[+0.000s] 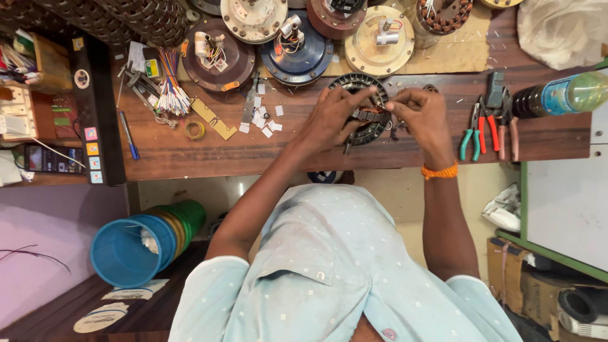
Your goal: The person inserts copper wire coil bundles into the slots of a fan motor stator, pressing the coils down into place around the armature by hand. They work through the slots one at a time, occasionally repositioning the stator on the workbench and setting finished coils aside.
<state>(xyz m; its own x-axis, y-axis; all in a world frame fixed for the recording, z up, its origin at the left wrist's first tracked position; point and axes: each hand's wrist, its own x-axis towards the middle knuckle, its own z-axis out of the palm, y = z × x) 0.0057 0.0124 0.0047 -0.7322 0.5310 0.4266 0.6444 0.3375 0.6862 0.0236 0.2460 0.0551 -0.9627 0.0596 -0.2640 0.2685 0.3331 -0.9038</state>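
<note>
— Overhead, what were both hands doing?
— Left hand (329, 120) and right hand (421, 114) pinched windings on the round stator (364, 111), resting at the wooden bench (190, 155) edge, pliers (484, 130) nearby.

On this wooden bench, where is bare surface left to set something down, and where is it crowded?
Bare wood runs along the front of the bench, between the blue pen and the left hand. A smaller patch lies between the right hand and the pliers. The back edge is packed with motor housings.
</note>
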